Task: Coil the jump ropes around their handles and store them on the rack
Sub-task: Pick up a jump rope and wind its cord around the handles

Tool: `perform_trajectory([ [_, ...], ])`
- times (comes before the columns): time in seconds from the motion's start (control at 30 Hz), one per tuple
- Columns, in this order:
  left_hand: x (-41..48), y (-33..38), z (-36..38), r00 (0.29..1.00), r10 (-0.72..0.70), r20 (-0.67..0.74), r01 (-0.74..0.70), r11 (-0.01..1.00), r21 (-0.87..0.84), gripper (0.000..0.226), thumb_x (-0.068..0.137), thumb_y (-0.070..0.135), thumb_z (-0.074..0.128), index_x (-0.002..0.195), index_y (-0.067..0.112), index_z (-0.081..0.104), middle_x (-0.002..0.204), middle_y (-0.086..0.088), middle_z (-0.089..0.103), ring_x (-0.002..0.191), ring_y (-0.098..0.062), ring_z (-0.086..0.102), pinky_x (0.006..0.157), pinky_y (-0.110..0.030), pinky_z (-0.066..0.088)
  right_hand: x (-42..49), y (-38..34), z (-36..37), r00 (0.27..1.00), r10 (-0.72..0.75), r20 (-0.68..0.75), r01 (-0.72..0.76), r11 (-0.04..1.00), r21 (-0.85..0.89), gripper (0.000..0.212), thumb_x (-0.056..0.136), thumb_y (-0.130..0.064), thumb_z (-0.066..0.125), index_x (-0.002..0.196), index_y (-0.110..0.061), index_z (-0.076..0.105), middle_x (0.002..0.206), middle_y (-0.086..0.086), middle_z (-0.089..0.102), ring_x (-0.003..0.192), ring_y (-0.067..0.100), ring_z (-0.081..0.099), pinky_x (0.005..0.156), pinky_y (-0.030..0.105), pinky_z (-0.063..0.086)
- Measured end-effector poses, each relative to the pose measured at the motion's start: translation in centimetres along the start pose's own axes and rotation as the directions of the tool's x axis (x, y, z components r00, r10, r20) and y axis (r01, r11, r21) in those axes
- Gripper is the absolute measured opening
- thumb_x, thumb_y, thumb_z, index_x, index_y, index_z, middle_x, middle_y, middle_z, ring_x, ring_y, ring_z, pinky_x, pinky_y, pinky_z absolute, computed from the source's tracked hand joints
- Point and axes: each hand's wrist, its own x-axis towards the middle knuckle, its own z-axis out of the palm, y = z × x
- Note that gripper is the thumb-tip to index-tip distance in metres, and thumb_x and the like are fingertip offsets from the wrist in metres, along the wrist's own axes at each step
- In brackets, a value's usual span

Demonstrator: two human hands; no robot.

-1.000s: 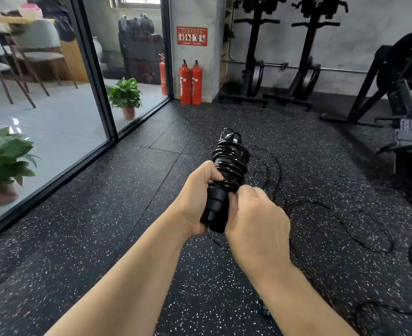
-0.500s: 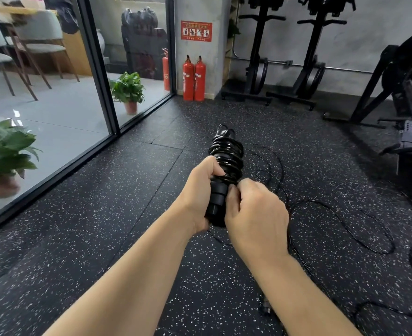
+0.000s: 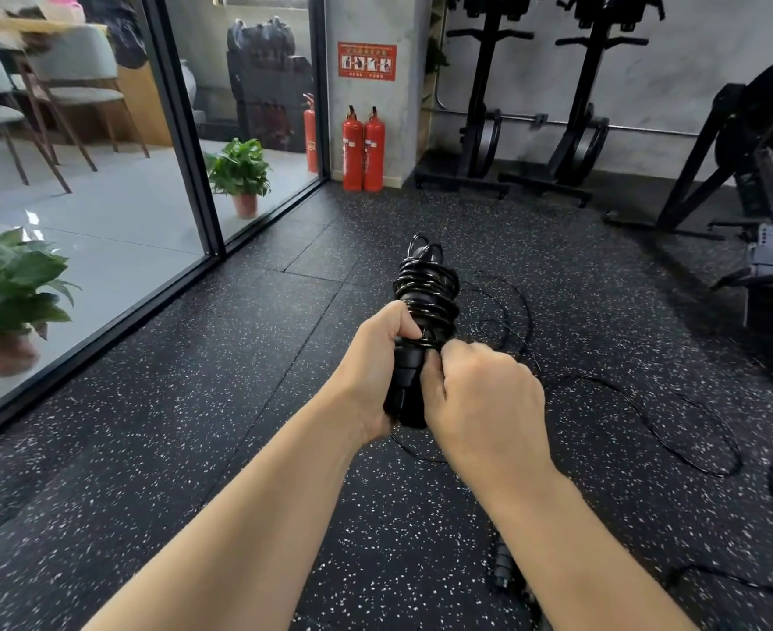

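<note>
A black jump rope (image 3: 426, 294) is coiled in tight turns around the upper part of its black handles, held upright in front of me. My left hand (image 3: 375, 362) grips the handles from the left, thumb against the lowest coils. My right hand (image 3: 480, 403) closes on the handles from the right, its fingertips hidden behind them. A second black rope (image 3: 648, 425) lies in loose loops on the floor to the right, and its handle (image 3: 503, 569) lies on the floor under my right forearm.
Speckled black rubber floor (image 3: 221, 425) all round. Glass wall (image 3: 102, 184) at left with potted plants (image 3: 239, 175) behind it. Two red fire extinguishers (image 3: 363, 150) stand by a pillar. Black gym stands (image 3: 530, 129) and a machine (image 3: 758, 184) fill the back and right.
The coiled bundle and both hands have kept their grip and place; the view has shifted slightly, and my right fingers have pressed in closer against the handles.
</note>
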Motion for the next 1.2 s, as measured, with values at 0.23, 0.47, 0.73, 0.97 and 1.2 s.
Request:
perform_trajectory([
  [0.23, 0.0, 0.0, -0.6, 0.999, -0.016, 0.049, 0.017, 0.999, -0.027, 0.029, 0.08, 0.024, 0.036, 0.076, 0.007, 0.059, 0.066, -0.012, 0.061, 0.053, -0.026, 0.056, 0.058, -0.029, 0.036, 1.8, 2.6, -2.8, 0.968, 0.154, 0.199, -0.241, 0.798, 0.553, 0.027, 0.087, -0.025, 0.068, 0.063, -0.013, 0.067, 0.043, -0.013, 0.052, 0.039, 0.004, 0.044, 0.042, 0.014, 0.032],
  [0.47, -0.1, -0.5, 0.8, 0.995, 0.008, 0.097, -0.012, 0.999, 0.04, 0.029, 0.087, 0.018, 0.031, 0.071, 0.009, 0.053, 0.053, -0.007, 0.055, 0.042, -0.021, 0.054, 0.05, -0.023, 0.041, 1.6, 3.3, -1.8, 0.957, 0.118, 0.267, -0.23, 0.866, 0.444, 0.017, 0.088, -0.011, 0.062, 0.075, -0.01, 0.074, 0.064, 0.003, 0.068, 0.061, 0.021, 0.064, 0.061, 0.039, 0.053],
  [0.73, -0.3, -1.3, 1.4, 0.989, -0.002, 0.146, -0.018, 0.99, 0.14, 0.033, 0.087, 0.015, 0.029, 0.071, 0.007, 0.056, 0.057, -0.009, 0.06, 0.048, -0.021, 0.055, 0.048, -0.022, 0.043, 1.4, 4.0, -1.9, 0.886, 0.227, 0.403, -0.443, 0.668, 0.597, 0.018, 0.085, -0.012, 0.069, 0.068, -0.005, 0.071, 0.058, 0.011, 0.066, 0.049, 0.018, 0.057, 0.059, 0.048, 0.056],
  [0.97, -0.3, -0.5, 1.7, 0.973, -0.18, 0.145, 0.162, 0.978, 0.129, 0.049, 0.085, 0.029, 0.037, 0.048, 0.011, 0.064, 0.058, -0.011, 0.06, 0.047, -0.026, 0.059, 0.059, -0.029, 0.04, 0.5, 4.5, -1.6, 0.952, 0.198, 0.234, -0.295, 0.799, 0.523, 0.015, 0.087, -0.02, 0.066, 0.073, -0.015, 0.065, 0.068, -0.001, 0.065, 0.065, 0.021, 0.064, 0.06, 0.045, 0.055],
  [1.2, -0.6, 0.0, 1.4, 0.942, -0.239, 0.234, 0.207, 0.966, 0.153, 0.049, 0.085, 0.034, 0.037, 0.054, 0.009, 0.064, 0.063, -0.013, 0.061, 0.052, -0.029, 0.061, 0.054, -0.026, 0.041, 0.1, 3.9, -2.1, 0.995, -0.035, -0.088, 0.057, 0.963, 0.264, 0.019, 0.094, -0.025, 0.052, 0.08, -0.013, 0.055, 0.079, -0.005, 0.049, 0.059, 0.018, 0.05, 0.049, 0.033, 0.042],
])
